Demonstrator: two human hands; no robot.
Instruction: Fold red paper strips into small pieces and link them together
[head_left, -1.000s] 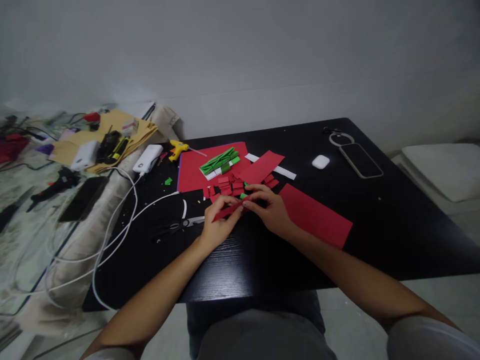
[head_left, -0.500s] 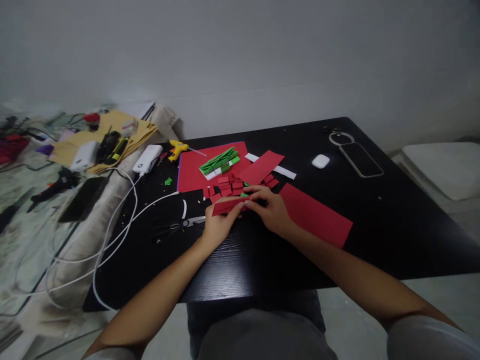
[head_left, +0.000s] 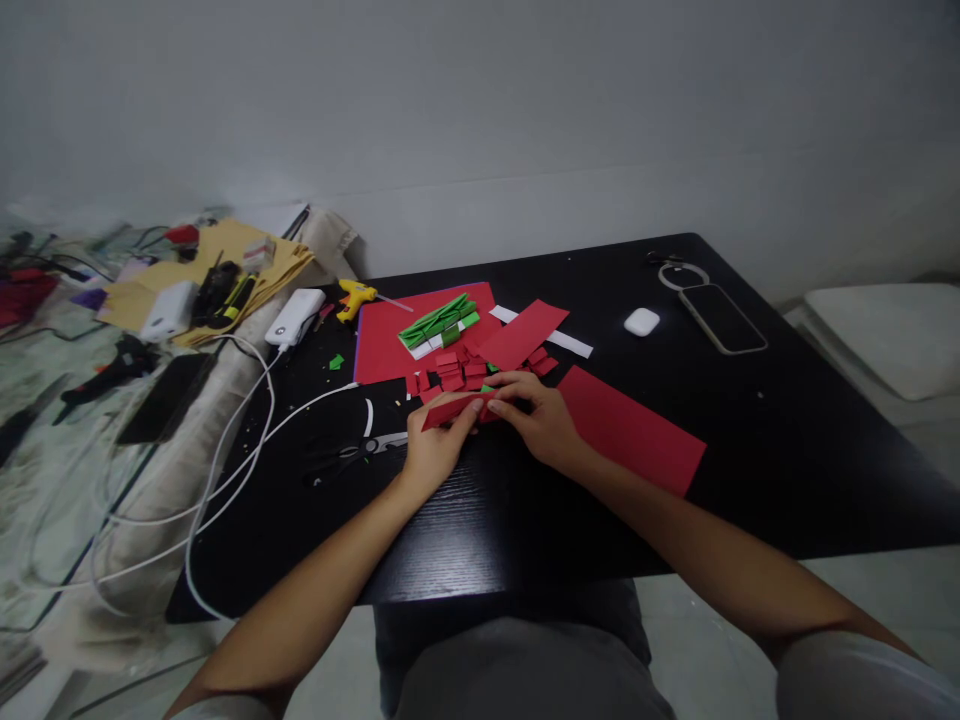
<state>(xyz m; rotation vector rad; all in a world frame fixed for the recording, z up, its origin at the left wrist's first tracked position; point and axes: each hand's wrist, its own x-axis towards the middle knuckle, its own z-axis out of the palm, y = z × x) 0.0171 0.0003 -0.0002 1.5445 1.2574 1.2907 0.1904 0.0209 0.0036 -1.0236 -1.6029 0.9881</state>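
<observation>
A narrow red paper strip (head_left: 447, 408), seemingly folded, is held just above the black table by both hands. My left hand (head_left: 433, 452) is closed on its left part, thumb on top. At the strip's right end, my right hand (head_left: 541, 418) pinches it between thumb and fingers. Small folded red paper pieces (head_left: 461, 370) lie in a pile just beyond the hands. Behind them rest a bundle of folded green paper (head_left: 437, 322) and a red paper piece (head_left: 525, 335). A larger red sheet (head_left: 634, 430) lies right of my right hand, partly under the forearm.
Scissors (head_left: 360, 450) lie left of my left hand. A yellow glue gun (head_left: 355, 298) and a white power bank (head_left: 295, 318) with cables stand at the back left. On the right are a white earphone case (head_left: 642, 321) and a phone (head_left: 723, 319).
My left thumb has shifted slightly left along the red paper strip, and the strip's left end tilts a little more. My right hand stays nearly still.
</observation>
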